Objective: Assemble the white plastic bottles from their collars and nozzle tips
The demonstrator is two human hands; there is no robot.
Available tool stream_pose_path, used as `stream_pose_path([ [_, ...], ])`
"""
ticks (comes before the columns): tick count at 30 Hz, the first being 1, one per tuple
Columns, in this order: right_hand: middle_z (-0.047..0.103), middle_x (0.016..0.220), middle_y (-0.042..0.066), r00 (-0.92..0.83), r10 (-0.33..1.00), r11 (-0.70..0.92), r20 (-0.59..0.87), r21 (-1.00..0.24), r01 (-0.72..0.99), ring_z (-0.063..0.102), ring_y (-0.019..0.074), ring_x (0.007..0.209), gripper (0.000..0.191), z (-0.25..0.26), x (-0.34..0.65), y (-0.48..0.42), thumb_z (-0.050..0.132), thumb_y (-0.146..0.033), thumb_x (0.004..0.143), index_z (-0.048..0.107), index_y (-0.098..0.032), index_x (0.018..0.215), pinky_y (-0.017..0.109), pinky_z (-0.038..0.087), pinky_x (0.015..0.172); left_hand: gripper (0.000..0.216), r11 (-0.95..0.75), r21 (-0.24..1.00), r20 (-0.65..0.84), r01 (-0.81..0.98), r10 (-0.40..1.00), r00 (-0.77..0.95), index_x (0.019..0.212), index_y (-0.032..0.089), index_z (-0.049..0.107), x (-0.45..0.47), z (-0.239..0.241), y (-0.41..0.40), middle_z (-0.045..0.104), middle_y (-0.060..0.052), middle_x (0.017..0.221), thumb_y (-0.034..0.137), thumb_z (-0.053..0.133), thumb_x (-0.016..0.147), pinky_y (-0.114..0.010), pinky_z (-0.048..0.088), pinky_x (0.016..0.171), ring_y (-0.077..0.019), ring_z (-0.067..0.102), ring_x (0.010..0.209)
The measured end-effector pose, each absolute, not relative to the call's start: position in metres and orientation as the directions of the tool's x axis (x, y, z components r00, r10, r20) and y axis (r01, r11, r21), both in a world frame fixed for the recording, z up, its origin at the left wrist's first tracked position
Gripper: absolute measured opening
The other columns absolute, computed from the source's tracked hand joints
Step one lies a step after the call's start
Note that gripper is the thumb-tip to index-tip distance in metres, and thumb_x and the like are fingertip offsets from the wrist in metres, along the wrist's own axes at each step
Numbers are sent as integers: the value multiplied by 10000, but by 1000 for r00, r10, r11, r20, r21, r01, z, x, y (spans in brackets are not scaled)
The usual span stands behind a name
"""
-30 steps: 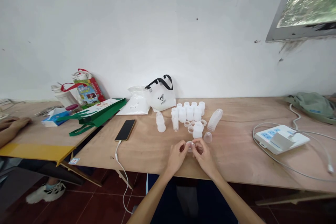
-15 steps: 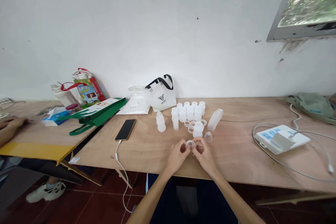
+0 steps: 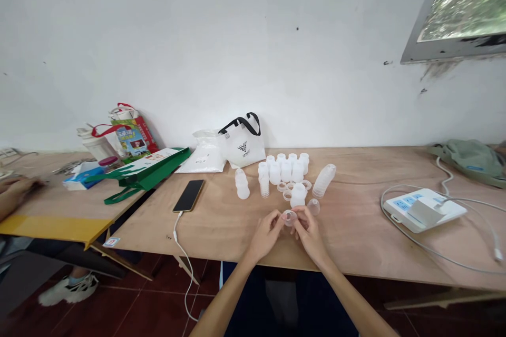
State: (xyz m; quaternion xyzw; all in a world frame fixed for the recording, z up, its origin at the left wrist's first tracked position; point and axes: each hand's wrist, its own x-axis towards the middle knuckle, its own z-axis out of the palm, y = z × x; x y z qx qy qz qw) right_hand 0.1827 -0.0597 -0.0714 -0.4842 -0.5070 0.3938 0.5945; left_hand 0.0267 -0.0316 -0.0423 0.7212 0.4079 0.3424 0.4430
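Near the table's front edge, both hands hold one translucent plastic ring (image 3: 290,217), its round opening facing up. My left hand (image 3: 265,234) pinches its left side, and my right hand (image 3: 309,233) grips the right side with fingers closed on the rim. Just beyond them stands a white translucent bottle (image 3: 298,196). A clear dome cap (image 3: 313,207) lies to its right. Several loose rings (image 3: 287,195) are scattered behind and left of that bottle. Farther back is a group of white bottles (image 3: 286,171). A nested stack of clear caps (image 3: 324,181) leans on the right.
A smartphone (image 3: 189,196) on a white cable (image 3: 181,245) lies to the left. White bags (image 3: 247,147) stand against the wall, with a green bag (image 3: 158,171) beside them. A power strip (image 3: 425,209) with cords is on the right. Another person's hand (image 3: 18,189) rests at far left.
The ring has shifted slightly right and tilted between my fingers. My right fingers have moved a little around its rim. The other things on the table look unchanged.
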Motion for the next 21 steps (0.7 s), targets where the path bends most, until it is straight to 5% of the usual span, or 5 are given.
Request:
stream_pose_path([
  [5,744,1040,86,136,957,243,255,-965,95,692,238,817,382,-67,184,-62,621,-600,932,624,-254,1093,293,498,573,507,-124,988,78,89,911,404,859,185,567,26,-47,-27,537,28,673,688,539,915,-205,392,458,-108,503,540],
  [11,699,1256,81,133,905,348,404,-883,316,651,288,1142,329,-62,183,-66,531,-499,1005,660,-294,1227,404,552,879,517,13,996,22,-89,924,382,922,182,556,23,-38,-26,620,-45,913,673,681,820,-206,525,501,-153,641,741],
  [21,465,1555,105,101,714,355,693,-482,801,449,334,1416,521,-57,222,-55,455,-327,1013,424,-292,1532,566,413,1132,618,-29,989,72,-145,952,298,1261,204,613,19,-41,-19,659,-140,1268,424,846,732,-240,570,594,-215,658,971],
])
